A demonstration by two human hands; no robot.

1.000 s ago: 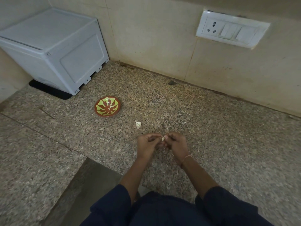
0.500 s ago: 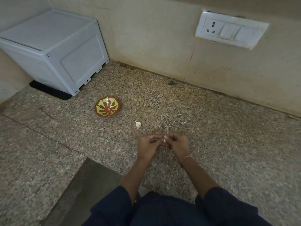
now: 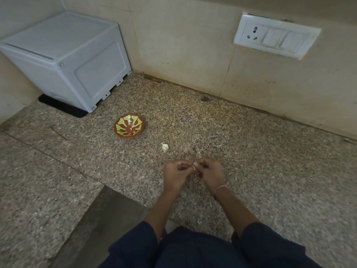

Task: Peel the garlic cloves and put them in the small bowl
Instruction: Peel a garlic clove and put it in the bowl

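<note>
Garlic clove (image 3: 193, 166) sits pinched between the two hands, low in the middle of the head view, just above the speckled granite surface (image 3: 270, 161). The left hand (image 3: 174, 175) and the right hand (image 3: 210, 173) are drawn together, knuckles up and fingers curled inward, with the fingertips of both meeting on the clove. Only a small pale sliver of it shows in the gap between them; how much skin is on it is too small to tell. A thin band (image 3: 221, 187) circles the right wrist, and dark blue sleeves (image 3: 135, 246) cover both forearms near the bottom edge.

A second clove (image 3: 164, 147) lies loose on the surface, just beyond and to the left of the left hand, touching neither hand. Farther away in the same direction stands the small bowl (image 3: 120, 120), reddish-brown with a yellow-green petal pattern inside, upright and well apart from the hands. The second clove lies between the bowl and the hands.

A white plastic box (image 3: 67, 60) sits in the far left corner on a black mat (image 3: 63, 110), against the tiled wall (image 3: 183, 45). A white switch plate (image 3: 276, 36) with a socket is mounted on the wall to the upper right. A small dark spot (image 3: 205, 98) marks the surface close to the foot of the wall.
</note>
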